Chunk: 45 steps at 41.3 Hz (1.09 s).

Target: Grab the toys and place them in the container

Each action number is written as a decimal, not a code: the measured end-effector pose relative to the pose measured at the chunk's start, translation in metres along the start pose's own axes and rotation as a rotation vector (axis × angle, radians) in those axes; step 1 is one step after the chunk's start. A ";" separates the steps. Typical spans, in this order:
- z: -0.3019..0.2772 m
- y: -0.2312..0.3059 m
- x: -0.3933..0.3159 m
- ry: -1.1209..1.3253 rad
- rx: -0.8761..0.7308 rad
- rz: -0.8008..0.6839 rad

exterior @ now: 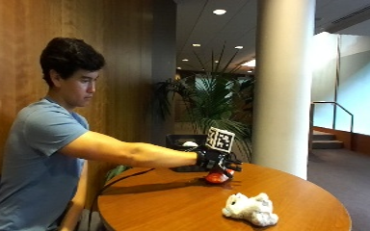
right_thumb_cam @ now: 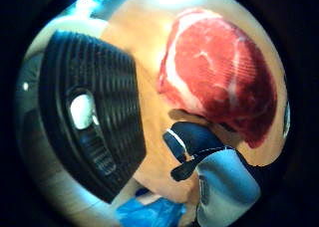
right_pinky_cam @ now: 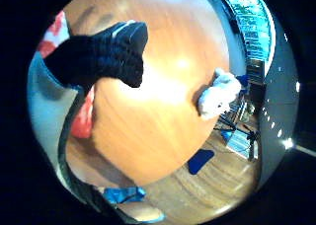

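Observation:
A red steak toy sits at the far side of the round wooden table. My gloved right hand is right on top of it. The fingers curl over one edge and the thumb lies against the other edge of the steak toy. A white plush toy lies near the table's front edge, apart from the hand, and also shows as the plush toy. The black ribbed container stands behind the hand with a white object inside.
A white pillar and potted plants stand beyond the table. The person's bare arm stretches across the tabletop. A wood-panelled wall runs behind the person.

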State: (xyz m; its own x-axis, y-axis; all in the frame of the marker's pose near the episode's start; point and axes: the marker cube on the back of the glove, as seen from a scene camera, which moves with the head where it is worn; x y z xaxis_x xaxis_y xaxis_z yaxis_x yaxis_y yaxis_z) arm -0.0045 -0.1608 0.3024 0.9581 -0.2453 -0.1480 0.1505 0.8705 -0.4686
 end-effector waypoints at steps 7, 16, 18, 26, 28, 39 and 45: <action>0.034 -0.009 -0.006 -0.065 -0.034 -0.020; 0.042 -0.009 -0.007 -0.111 0.068 -0.097; 0.041 -0.008 -0.007 -0.081 0.085 -0.107; 0.036 0.000 0.006 0.053 0.206 -0.087; 0.034 0.000 0.007 0.072 0.238 -0.054; 0.026 0.020 0.041 0.087 0.109 0.389; -0.005 0.038 0.048 0.082 0.088 0.337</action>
State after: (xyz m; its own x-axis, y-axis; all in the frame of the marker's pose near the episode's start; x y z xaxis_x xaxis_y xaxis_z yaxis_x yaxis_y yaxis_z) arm 0.0461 -0.1420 0.2729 0.9351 0.0314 -0.3531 -0.1470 0.9408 -0.3055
